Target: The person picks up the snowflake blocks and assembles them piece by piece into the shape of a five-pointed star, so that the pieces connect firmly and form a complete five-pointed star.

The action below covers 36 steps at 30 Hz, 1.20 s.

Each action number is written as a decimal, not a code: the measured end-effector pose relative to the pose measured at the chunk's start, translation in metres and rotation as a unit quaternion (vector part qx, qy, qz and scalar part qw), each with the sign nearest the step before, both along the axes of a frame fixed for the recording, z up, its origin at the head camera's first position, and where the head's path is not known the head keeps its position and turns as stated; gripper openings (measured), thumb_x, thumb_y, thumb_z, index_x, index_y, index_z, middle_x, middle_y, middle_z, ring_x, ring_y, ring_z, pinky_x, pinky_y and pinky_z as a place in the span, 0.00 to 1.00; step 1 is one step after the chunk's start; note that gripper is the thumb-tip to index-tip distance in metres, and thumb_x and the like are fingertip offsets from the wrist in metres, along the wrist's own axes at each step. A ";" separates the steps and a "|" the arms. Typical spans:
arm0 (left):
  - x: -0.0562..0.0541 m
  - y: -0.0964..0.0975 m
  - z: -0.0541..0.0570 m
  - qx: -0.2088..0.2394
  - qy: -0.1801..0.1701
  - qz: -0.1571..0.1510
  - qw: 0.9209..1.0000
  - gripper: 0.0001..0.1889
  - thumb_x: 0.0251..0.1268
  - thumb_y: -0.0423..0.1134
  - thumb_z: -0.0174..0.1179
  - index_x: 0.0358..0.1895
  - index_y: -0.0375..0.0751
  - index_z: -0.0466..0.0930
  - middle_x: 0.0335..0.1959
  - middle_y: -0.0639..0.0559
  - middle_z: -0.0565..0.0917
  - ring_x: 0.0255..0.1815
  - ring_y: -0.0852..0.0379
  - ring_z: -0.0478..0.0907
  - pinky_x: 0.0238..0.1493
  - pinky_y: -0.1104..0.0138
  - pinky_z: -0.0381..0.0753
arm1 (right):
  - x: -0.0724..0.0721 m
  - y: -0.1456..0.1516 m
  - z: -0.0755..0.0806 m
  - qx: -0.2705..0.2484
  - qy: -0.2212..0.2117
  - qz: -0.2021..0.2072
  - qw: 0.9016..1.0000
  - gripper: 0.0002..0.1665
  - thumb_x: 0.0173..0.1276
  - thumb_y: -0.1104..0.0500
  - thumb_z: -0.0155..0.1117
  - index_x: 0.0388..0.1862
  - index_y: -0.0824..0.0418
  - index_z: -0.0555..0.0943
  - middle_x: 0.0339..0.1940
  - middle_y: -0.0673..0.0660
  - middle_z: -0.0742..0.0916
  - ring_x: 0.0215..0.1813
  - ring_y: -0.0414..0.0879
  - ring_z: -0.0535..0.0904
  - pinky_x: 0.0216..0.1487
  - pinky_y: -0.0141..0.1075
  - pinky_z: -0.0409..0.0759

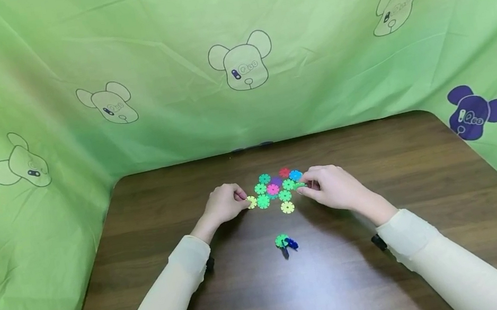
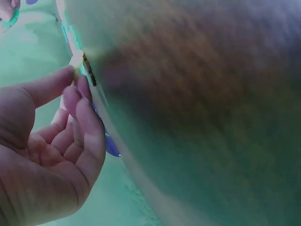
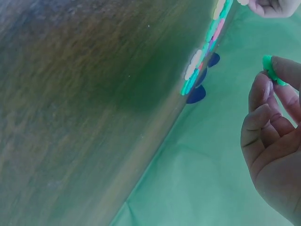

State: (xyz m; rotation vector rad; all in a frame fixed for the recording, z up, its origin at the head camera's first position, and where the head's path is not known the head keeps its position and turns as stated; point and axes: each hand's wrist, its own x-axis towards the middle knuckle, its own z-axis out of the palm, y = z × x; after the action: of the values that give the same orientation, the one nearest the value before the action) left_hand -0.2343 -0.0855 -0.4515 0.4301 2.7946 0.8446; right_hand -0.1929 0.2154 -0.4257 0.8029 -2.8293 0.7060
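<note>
Thumb and fingertips of my left hand [image 1: 225, 203] pinch a yellow notched plastic disc [image 1: 252, 202] by its edge, at the left side of a cluster of such discs. Opposite it, my right hand [image 1: 332, 186] pinches a green notched disc [image 3: 269, 67], raised above the tabletop in the right wrist view. Between the hands lie several flat discs: a pink disc [image 1: 273, 189] in the middle, green ones around it, a purple disc [image 1: 276, 180] behind, a red disc [image 1: 284, 172] and a blue disc [image 1: 295, 175] at the far right, and another yellow disc [image 1: 287, 207] nearest me.
Closer to me on the brown wooden table [image 1: 232, 307] sits a separate green disc [image 1: 281, 239], with dark blue pieces [image 1: 293, 243] against it. A green cloth [image 1: 175, 117] printed with bear heads hangs around the table's back and sides.
</note>
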 end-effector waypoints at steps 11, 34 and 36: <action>0.003 0.001 0.011 0.226 -0.142 0.012 0.964 0.09 0.70 0.36 0.68 0.47 0.34 0.88 0.35 0.46 0.86 0.26 0.55 0.78 0.29 0.65 0.84 | 0.002 -0.006 0.002 -0.011 -0.010 0.003 1.000 0.08 0.71 0.56 0.72 0.31 0.49 0.84 0.21 0.41 0.79 0.24 0.36 0.73 0.31 0.37 0.75; 0.022 0.029 0.030 0.286 -0.215 -0.059 0.932 0.11 0.77 0.39 0.62 0.41 0.34 0.86 0.40 0.29 0.86 0.25 0.60 0.77 0.32 0.69 0.84 | 0.012 -0.024 0.004 -0.045 0.057 0.085 0.994 0.02 0.70 0.62 0.72 0.39 0.58 0.90 0.32 0.45 0.88 0.27 0.35 0.74 0.33 0.36 0.80; 0.023 0.029 0.029 0.290 -0.219 -0.058 0.930 0.10 0.77 0.39 0.62 0.41 0.34 0.86 0.39 0.29 0.86 0.25 0.60 0.77 0.32 0.69 0.84 | 0.012 -0.024 0.002 -0.049 0.058 0.091 0.993 0.02 0.70 0.62 0.72 0.39 0.58 0.90 0.34 0.46 0.88 0.28 0.35 0.75 0.34 0.37 0.81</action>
State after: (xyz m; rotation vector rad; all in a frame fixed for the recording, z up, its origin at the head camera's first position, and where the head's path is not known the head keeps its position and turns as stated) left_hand -0.2116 -0.0560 -0.4224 0.4166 2.0621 1.5226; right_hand -0.1808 0.1917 -0.4236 1.0567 -2.6207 0.7875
